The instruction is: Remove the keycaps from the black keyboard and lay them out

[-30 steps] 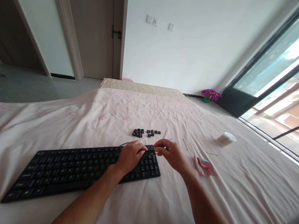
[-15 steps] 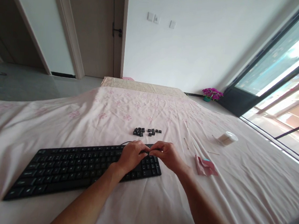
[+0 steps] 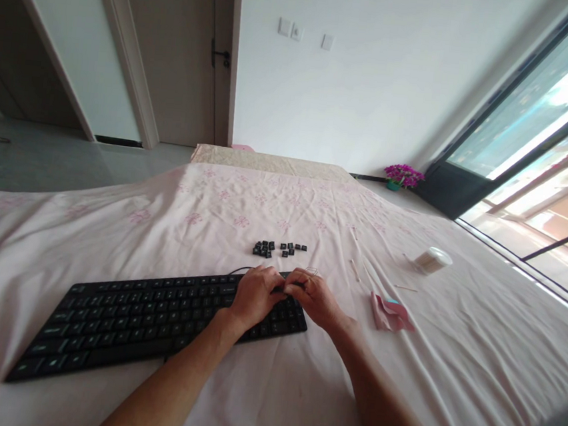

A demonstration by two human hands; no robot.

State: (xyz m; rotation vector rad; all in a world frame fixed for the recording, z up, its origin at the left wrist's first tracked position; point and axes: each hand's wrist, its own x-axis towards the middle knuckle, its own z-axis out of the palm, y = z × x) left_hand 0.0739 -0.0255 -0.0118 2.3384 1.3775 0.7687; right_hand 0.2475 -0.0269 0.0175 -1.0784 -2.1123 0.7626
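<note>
A black keyboard (image 3: 143,317) lies on the pink sheet, slightly angled. Over its right end, my left hand (image 3: 257,294) and my right hand (image 3: 312,296) meet at the fingertips. Both are closed in a pinch. Faint thin wire loops (image 3: 312,270) show just above my right hand's knuckles and seem to be held in it. Whatever lies between the left fingertips is hidden. Just beyond the hands sit loose black keycaps in two clusters, a denser left one (image 3: 263,248) and a more scattered right one (image 3: 290,248).
Right of my hands lies a crumpled pink cloth (image 3: 389,313) with a bluish patch. Farther right, a clear tub of cotton swabs (image 3: 433,261) rests on the sheet (image 3: 477,339). Several loose swabs, one of them a cotton swab (image 3: 355,270), are scattered nearby. The keyboard's cable (image 3: 241,270) runs out behind it.
Both hands have shifted very slightly, and the right fingers have curled closer to the left. Thin wire loops now show above the right hand. The keycaps remain in place.
</note>
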